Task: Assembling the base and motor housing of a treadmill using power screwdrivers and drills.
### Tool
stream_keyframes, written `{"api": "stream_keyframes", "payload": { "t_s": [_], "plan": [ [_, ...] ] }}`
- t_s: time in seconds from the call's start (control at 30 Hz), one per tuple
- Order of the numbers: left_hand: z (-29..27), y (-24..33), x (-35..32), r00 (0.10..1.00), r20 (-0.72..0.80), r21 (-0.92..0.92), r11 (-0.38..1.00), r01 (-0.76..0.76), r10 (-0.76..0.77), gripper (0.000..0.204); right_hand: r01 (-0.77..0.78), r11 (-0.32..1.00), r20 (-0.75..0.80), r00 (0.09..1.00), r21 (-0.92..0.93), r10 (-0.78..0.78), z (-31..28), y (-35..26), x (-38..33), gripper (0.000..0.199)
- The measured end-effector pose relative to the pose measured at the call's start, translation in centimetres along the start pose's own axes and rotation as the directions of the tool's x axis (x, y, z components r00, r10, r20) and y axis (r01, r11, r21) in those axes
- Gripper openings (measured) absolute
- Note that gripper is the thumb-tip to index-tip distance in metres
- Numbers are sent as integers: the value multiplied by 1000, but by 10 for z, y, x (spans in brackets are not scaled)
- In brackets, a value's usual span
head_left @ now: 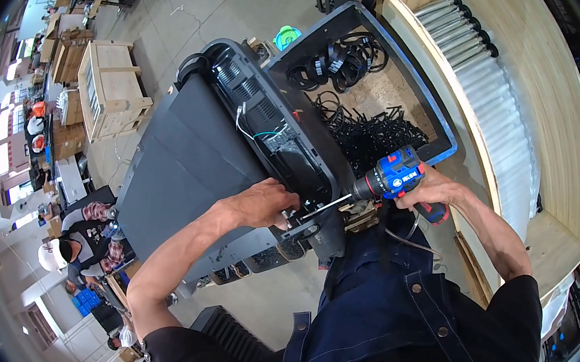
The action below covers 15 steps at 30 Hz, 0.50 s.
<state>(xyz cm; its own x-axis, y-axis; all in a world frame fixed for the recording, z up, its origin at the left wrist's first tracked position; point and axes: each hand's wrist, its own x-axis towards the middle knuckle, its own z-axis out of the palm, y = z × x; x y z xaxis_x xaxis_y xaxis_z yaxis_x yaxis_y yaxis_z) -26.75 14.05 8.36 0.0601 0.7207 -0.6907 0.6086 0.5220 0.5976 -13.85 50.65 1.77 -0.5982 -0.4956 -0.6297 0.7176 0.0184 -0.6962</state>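
"Cordless drill (396,177), blue and red, rests in the worker's right hand (432,189), at the near right end of a dark machine (187,144) whose end housing (243,93) lies uncovered. Why hold it so far back?"

"Its long bit (330,204) spans the gap. The right hand grasps the handle, apparently so the bit can slant down toward the machine's corner with those fingers well behind it."

"And the left hand (259,202)?"

"Its bent fingers meet the corner just beside the bit's tip, probably to steady or guide something there. Whether they pinch a small part cannot be told; the hand hides it."

"The open bin (409,64)?"

"It stands beside the housing, seemingly for easy reach: looped black cords (346,62) toward its far end, a heap of small black pieces (381,134) nearer the drill."

"Where is the room?"

"Leftward, above the machine's broad, flat panel. On the right, the bin's rim comes near the right wrist and a wooden crate (569,55) walls off the forearm's outer side. The worker's apron (370,290) crowds the drill from below, while loose wires (256,133) rise from the housing, apart from the bit."
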Motion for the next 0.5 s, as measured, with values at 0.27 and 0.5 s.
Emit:
{"api": "stream_keyframes", "payload": {
  "t_s": [0.27,0.5],
  "plan": [
    [-5,27,-76,455,-707,-630,774,-60,-541,44,6,1000,24,1000,21,-6,-5,1,7,26],
    [118,53,-60,73,-772,-581,748,319,-631,53,89,991,24,996,-98,-87,-25,11,21,48]
  ]
}}
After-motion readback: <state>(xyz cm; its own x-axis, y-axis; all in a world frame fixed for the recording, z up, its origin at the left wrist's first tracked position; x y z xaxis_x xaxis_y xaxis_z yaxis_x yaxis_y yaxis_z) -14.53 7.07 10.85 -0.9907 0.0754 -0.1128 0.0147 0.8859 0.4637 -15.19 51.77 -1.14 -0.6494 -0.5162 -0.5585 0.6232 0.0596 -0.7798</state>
